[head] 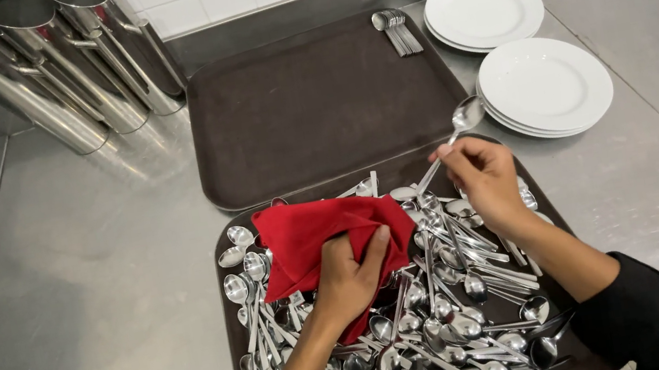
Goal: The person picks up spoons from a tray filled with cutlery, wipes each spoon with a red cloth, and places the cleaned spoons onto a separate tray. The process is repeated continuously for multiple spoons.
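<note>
My left hand [348,278] grips a red cloth [311,234] above a brown tray [225,274] heaped with several steel spoons [450,316]. My right hand [484,177] pinches the handle of one spoon [461,120], whose bowl points up and away over the tray's far edge. A second brown tray [308,108] lies beyond, bare except for a small bundle of spoons [397,31] at its far right corner.
Two stacks of white plates [483,8] [545,85] sit to the right on the steel counter [95,278]. Three tall steel cylinders [60,69] stand at the back left against a white tiled wall. The counter's front edge runs at the lower right.
</note>
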